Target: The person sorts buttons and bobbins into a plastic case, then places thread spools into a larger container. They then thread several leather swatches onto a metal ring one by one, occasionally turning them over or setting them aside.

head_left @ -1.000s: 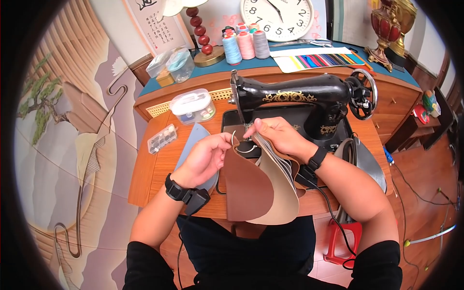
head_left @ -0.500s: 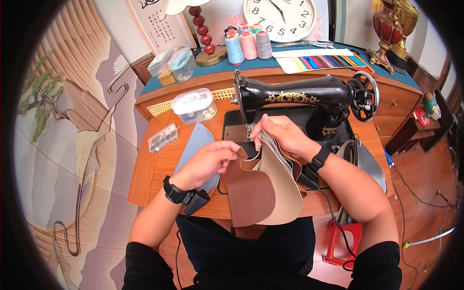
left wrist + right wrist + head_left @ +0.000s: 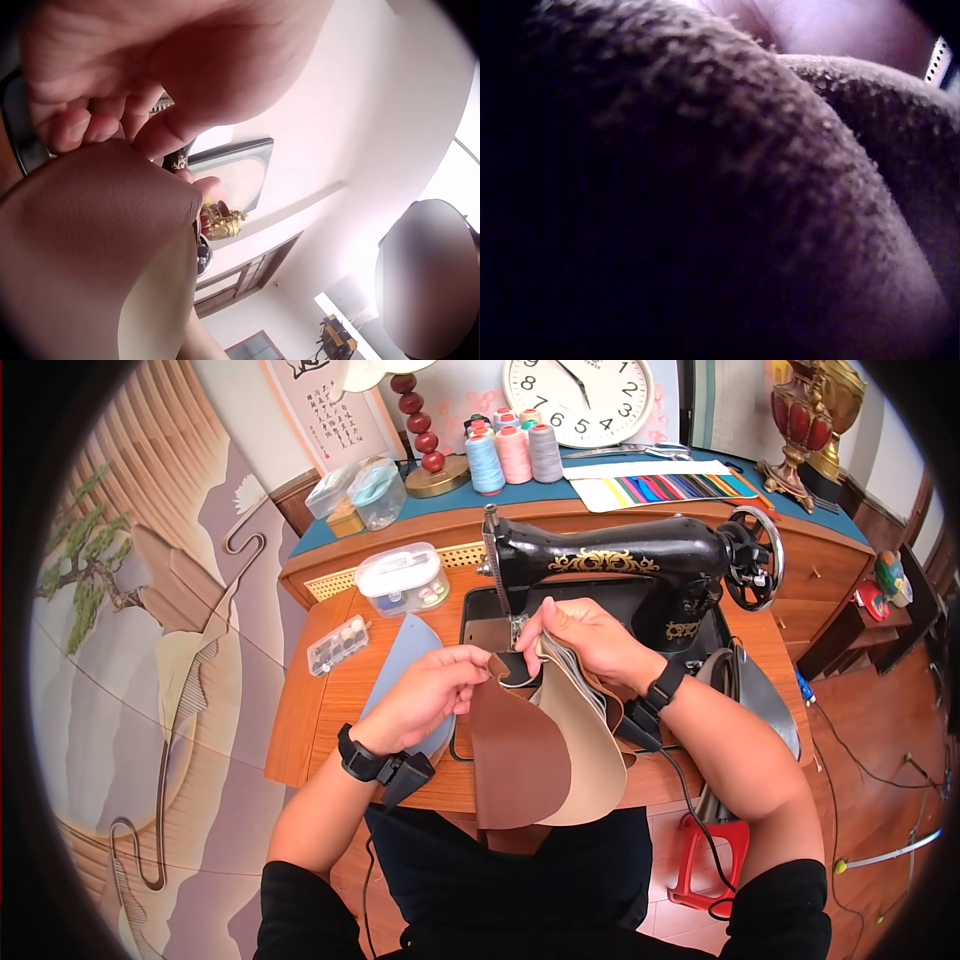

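Note:
Several leather pieces hang in a bundle between the hands, in front of the sewing machine (image 3: pixel 610 550). My left hand (image 3: pixel 435 695) pinches the top corner of the brown leather piece (image 3: pixel 520 765); in the left wrist view that hand (image 3: pixel 157 67) has thumb and fingers on the edge of the brown leather (image 3: pixel 97 217). My right hand (image 3: pixel 590 640) grips the gathered tops of the beige leather piece (image 3: pixel 585 760) and the layers behind it. A metal ring seen earlier is mostly hidden. Dark fuzzy leather (image 3: pixel 705 187) fills most of the right wrist view.
A blue-grey leather piece (image 3: pixel 400 660) lies left of the machine, near a small clear case (image 3: pixel 338 646) and a lidded plastic box (image 3: pixel 400 580). Grey and black leather (image 3: pixel 760 700) lies at the right. Thread spools (image 3: pixel 515 455) and a clock (image 3: pixel 580 400) stand behind.
The left hand has lowered slightly with the corner of the brown piece. The ring, plainly visible between the hands before, has turned and now hardly shows. The right hand keeps its grip.

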`<state>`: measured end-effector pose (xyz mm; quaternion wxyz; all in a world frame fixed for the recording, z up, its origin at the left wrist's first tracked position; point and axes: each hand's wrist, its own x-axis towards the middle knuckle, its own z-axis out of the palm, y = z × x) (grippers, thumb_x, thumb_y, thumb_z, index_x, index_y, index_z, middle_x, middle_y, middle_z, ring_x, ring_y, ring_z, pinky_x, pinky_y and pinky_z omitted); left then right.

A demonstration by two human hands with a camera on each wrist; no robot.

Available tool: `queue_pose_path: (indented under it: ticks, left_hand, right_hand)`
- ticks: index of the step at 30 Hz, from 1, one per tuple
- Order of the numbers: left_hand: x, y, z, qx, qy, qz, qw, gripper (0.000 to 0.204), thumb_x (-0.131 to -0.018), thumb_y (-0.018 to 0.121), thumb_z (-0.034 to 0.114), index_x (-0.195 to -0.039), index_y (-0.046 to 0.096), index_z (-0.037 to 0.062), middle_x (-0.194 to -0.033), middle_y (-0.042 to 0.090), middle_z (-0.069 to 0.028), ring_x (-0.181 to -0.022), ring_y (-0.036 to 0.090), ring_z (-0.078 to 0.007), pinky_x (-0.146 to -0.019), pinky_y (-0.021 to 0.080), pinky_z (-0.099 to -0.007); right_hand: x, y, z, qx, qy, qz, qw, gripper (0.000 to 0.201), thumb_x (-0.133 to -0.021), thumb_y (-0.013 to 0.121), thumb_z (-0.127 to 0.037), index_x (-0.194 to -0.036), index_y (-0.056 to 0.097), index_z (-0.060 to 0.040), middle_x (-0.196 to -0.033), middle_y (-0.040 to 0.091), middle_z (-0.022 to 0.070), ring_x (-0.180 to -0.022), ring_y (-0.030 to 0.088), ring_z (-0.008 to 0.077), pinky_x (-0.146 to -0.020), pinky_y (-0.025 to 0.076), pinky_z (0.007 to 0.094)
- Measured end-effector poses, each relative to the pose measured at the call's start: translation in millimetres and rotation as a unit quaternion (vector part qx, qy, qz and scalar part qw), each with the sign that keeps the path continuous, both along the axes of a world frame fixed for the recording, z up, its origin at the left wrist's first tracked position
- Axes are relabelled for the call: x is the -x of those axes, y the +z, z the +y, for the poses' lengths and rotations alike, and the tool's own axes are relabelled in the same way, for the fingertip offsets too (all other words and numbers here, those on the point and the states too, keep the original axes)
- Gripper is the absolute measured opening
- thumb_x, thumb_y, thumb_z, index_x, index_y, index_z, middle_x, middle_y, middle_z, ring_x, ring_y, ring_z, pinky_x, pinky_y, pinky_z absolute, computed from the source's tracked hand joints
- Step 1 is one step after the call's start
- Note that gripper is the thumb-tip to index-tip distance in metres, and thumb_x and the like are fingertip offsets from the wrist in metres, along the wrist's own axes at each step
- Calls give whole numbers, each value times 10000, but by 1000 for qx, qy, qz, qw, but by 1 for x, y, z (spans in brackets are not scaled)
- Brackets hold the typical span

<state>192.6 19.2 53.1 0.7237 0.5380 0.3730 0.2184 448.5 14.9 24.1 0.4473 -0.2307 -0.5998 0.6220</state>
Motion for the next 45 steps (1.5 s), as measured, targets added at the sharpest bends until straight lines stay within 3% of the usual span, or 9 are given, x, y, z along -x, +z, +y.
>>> queue_pose_path:
  ticks: [12, 15, 18, 24, 28, 30, 33, 38, 45]
  left_hand:
    - [12, 33, -6, -25, 43, -52, 997, 98, -993, 596, 98, -1079, 635, 73, -751, 573, 44, -613, 498, -37, -561, 378, -199]
    - [29, 55, -24, -151, 28, 79, 985, 119, -991, 615, 67, -1108, 624, 47, -731, 551, 33, -518, 461, -47, -428, 362, -216]
    - [47, 86, -45, -172, -27, 114, 978, 108, -983, 618, 49, -1089, 626, 33, -644, 518, 39, -444, 409, -41, -391, 326, -220]
    - [83, 107, -26, -169, 21, 97, 981, 127, -995, 632, 87, -1116, 629, 49, -668, 540, 60, -432, 394, -23, -399, 276, -216]
    - [79, 61, 17, -283, 35, 211, 935, 213, -982, 658, 128, -1184, 643, 64, -822, 588, 40, -591, 462, -34, -510, 363, -213]
    - [76, 33, 35, -510, 64, 349, 784, 285, -955, 685, 139, -1219, 644, 38, -842, 618, 25, -643, 508, -66, -594, 443, -243]
    - [63, 27, 27, -488, 102, 411, 763, 323, -919, 713, 128, -1219, 653, 24, -873, 648, 0, -692, 535, -89, -669, 480, -265]
    - [37, 19, 7, -443, 14, 329, 834, 208, -908, 718, 88, -1098, 707, 6, -858, 677, 5, -700, 537, -66, -672, 479, -241]
    - [-12, -4, -16, -330, -75, 199, 920, 228, -966, 668, 91, -1172, 688, -6, -927, 710, -24, -797, 612, -60, -736, 502, -235]
  right_hand:
    - [0, -1, -2, 28, 3, -46, 999, 539, -1093, 439, -430, -940, 710, 9, -742, 698, 81, -714, 649, 122, -715, 510, 272]
    - [-1, 2, -1, 23, -3, -67, 997, 525, -1095, 436, -417, -942, 707, 5, -748, 691, 82, -724, 645, 126, -717, 512, 272]
    - [0, 2, -4, 26, -6, -80, 996, 521, -1093, 441, -421, -934, 706, -1, -752, 691, 74, -726, 642, 124, -722, 512, 272]
    - [1, 0, -2, 20, -9, -88, 996, 519, -1088, 456, -430, -923, 710, -10, -755, 702, 60, -735, 634, 110, -738, 503, 273]
    - [1, 1, -2, 30, -17, -100, 994, 507, -1094, 450, -411, -928, 715, -12, -760, 707, 58, -749, 628, 104, -747, 498, 272]
    - [1, 0, -2, 31, -18, -107, 994, 509, -1095, 447, -406, -928, 718, -9, -762, 709, 58, -755, 629, 102, -758, 496, 271]
    - [0, 0, -3, 26, -18, -86, 996, 515, -1094, 449, -413, -930, 722, -9, -775, 711, 58, -768, 633, 109, -771, 497, 274]
    - [2, -7, 3, -14, -37, -85, 996, 522, -1094, 446, -418, -951, 724, 0, -800, 704, 57, -792, 635, 116, -774, 501, 280]
    - [1, -13, 4, -5, -79, -47, 996, 546, -1089, 434, -456, -960, 730, -16, -820, 664, 27, -774, 598, 94, -745, 487, 254]
